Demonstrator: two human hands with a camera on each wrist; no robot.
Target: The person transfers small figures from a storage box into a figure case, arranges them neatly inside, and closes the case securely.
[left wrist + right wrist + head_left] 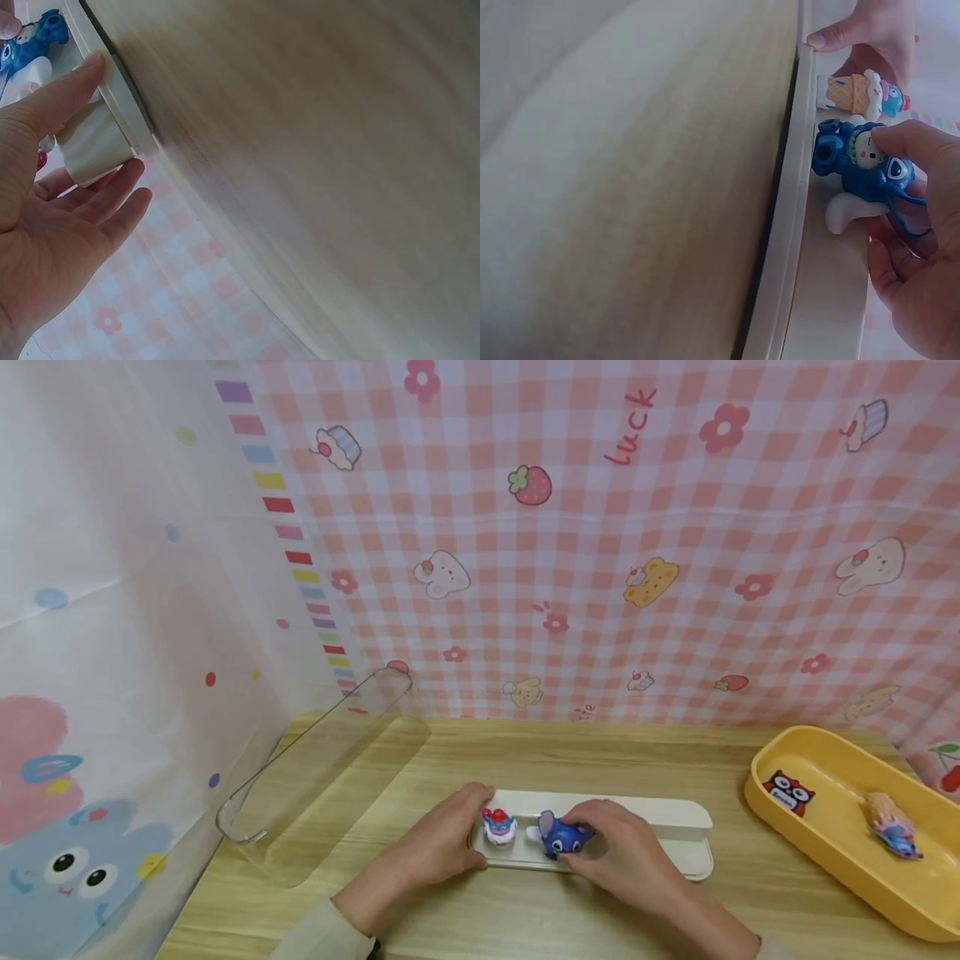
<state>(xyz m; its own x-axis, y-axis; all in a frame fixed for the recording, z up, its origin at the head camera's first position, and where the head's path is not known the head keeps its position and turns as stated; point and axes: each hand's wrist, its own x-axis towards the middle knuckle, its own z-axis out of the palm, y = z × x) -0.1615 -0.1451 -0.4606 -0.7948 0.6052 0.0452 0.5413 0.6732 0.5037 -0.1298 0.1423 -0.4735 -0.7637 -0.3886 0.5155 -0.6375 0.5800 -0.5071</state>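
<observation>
Looks like a draped tabletop nook; leaves unclear whether in a home, shop or studio. Has a wood-grain table (600,752), backed by a pink checked cloth (585,543) printed with cupcakes (341,447), strawberries (532,486) and "luck", and flanked at left by a white cloth (142,635) with cartoon eyes (64,862) and dots (52,598). Gets a playful look from a blue toy figure (567,838) and a yellow tray (836,785).

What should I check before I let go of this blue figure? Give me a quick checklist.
1. White base held by left hand: ok.
2. Blue figure gripped by right hand: ok.
3. Ice-cream figure upright on the base: ok.
4. Blue figure's feet flat on the base: cannot tell.
5. Clear cover apart from the base: ok.
6. Yellow tray emptied: not ok, owl piece inside.
</observation>
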